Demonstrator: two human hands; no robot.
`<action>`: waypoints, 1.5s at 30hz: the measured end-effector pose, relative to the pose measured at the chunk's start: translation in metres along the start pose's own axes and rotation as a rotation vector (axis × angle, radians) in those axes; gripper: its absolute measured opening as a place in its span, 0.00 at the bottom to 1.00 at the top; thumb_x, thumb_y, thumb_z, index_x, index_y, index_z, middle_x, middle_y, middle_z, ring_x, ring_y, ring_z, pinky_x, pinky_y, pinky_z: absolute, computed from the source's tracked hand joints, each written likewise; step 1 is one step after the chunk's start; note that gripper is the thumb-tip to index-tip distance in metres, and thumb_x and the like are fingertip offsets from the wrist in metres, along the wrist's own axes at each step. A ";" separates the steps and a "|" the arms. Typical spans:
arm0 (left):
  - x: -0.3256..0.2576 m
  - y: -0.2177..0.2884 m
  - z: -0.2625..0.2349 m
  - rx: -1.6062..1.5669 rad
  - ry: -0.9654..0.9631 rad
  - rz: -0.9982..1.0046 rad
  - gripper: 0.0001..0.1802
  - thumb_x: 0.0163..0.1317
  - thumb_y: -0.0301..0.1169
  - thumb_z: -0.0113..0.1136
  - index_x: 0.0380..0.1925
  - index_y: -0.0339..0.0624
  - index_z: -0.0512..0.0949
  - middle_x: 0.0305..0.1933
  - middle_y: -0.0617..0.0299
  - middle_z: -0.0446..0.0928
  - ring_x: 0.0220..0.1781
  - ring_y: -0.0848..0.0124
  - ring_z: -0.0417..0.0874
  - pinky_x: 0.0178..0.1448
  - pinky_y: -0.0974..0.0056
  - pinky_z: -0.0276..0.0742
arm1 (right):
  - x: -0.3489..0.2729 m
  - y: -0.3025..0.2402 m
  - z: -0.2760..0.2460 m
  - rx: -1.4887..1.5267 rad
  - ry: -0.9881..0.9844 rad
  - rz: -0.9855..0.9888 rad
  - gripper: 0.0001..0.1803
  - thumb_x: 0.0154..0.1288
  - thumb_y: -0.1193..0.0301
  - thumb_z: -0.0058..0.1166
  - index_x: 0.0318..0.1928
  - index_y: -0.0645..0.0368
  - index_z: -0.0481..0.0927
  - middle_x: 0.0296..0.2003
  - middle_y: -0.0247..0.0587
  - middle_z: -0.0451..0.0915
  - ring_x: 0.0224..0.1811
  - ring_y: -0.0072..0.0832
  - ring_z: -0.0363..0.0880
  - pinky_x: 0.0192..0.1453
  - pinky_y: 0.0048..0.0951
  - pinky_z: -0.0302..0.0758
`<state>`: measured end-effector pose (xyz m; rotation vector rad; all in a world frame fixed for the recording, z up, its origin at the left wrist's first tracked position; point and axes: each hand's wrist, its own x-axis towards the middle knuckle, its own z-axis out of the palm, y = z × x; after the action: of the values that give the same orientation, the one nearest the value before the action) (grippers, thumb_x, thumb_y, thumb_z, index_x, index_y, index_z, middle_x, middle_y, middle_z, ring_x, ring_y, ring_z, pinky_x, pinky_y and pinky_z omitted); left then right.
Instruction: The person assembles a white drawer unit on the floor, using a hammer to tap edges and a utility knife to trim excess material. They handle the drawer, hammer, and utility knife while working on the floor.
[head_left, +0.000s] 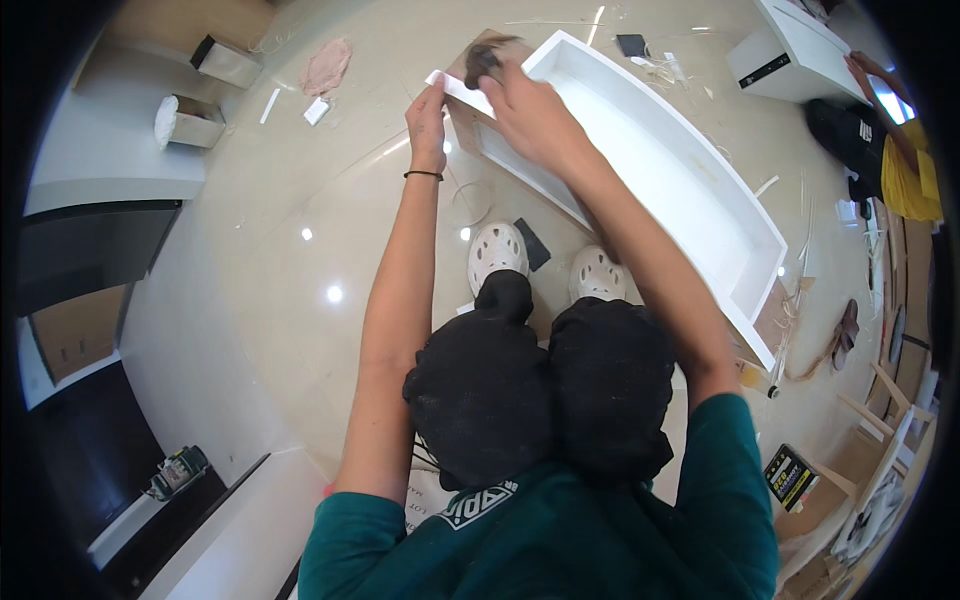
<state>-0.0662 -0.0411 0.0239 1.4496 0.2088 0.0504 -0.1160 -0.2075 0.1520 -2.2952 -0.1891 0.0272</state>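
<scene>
A white drawer (655,135) lies at a slant on the floor before me, its open side up. Its long panel (462,92) reaches past the drawer box at the far end. My left hand (428,128) is closed on that far end, thumb and fingers pinching the panel's edge. Just to the right, my right hand (535,112) is wrapped round a dark tool (484,66) held over the same corner. Motion smears the tool, so its kind is unclear. Brown board shows under the drawer's far corner.
My white clogs (497,250) stand beside the drawer, with a dark flat piece (532,245) next to them. A pink cloth (327,67) and scraps lie on the glossy tiles. At the right edge, another person in yellow (908,175) handles a white cabinet (800,55).
</scene>
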 end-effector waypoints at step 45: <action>0.073 0.199 -0.260 0.959 0.070 -0.120 0.31 0.68 0.54 0.57 0.62 0.46 0.74 0.66 0.54 0.73 0.68 0.61 0.71 0.68 0.52 0.62 | -0.734 0.379 -0.060 -0.684 0.912 1.534 0.23 0.60 0.69 0.54 0.56 0.63 0.72 0.52 0.53 0.74 0.56 0.49 0.74 0.59 0.49 0.72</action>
<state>-0.0213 0.2501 0.1844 2.3874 0.4087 -0.1147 -0.7881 -0.6076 -0.1194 -2.2046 2.2398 -0.3279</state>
